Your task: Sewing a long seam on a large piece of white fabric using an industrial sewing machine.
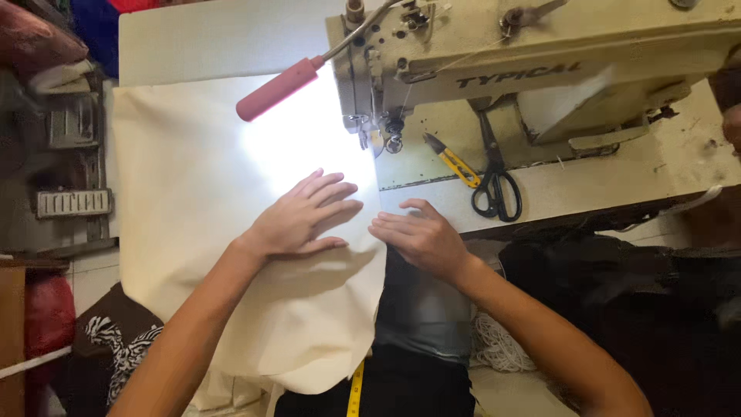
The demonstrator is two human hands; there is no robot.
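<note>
Left hand flat, fingers spread, pressing cream cloth on the table — gripping nothing. Right hand open at the cloth's right edge, fingertips touching it. Sewing machine behind; scissors, yellow snips beside it.

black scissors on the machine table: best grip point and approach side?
Probably the black scissors are best taken at the two finger loops: they lie flat, loops at the near end towards the person, blades pointing away under the sewing machine. Come from the near side with the right hand, the closer of the two hands. The yellow thread snips lie just left of them.
</note>
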